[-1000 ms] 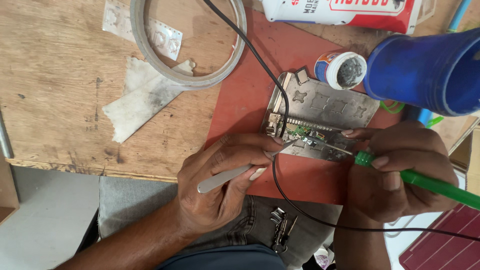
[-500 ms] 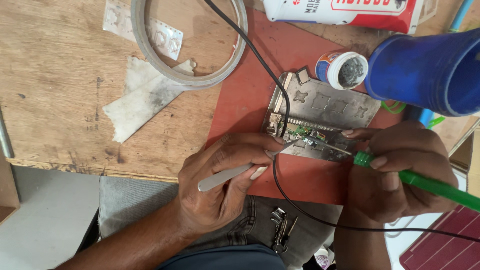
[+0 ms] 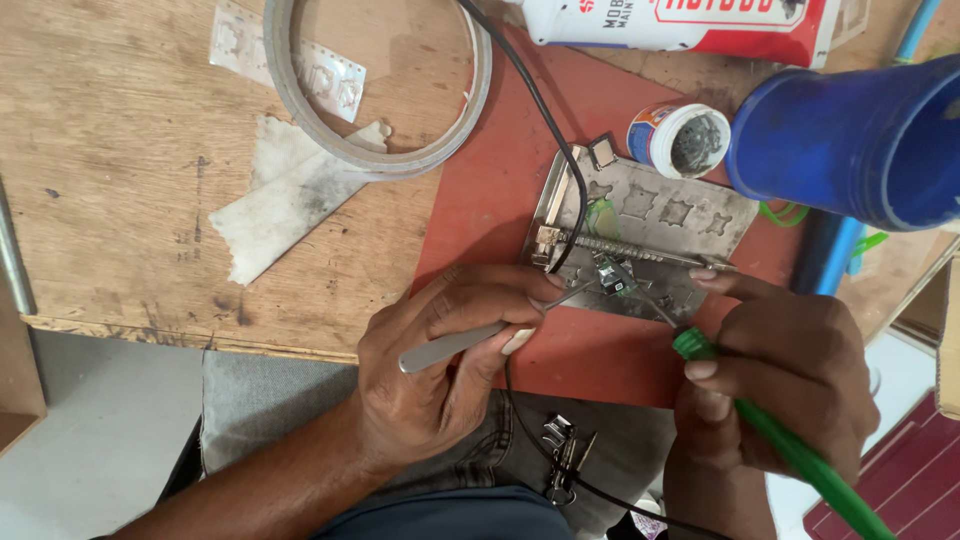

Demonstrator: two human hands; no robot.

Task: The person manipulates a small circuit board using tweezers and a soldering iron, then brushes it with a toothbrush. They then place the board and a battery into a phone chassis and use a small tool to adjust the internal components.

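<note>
My left hand (image 3: 440, 360) grips metal tweezers (image 3: 470, 338) whose tips reach a small green circuit part (image 3: 612, 277) clamped on a metal holder plate (image 3: 650, 235). My right hand (image 3: 775, 375) holds a green-handled soldering iron (image 3: 790, 450); its thin tip touches the same small part. The plate lies on a red mat (image 3: 500, 200) at the wooden table's front edge. A black cable (image 3: 545, 120) runs over the mat and plate, then down past my lap.
A small open pot of grey paste (image 3: 680, 138) stands behind the plate. A large blue cylinder (image 3: 860, 140) lies at right. A tape ring (image 3: 380, 90) and paper scraps (image 3: 290, 200) sit on the wooden table (image 3: 120, 150). A white-red tube (image 3: 680, 20) lies at the back.
</note>
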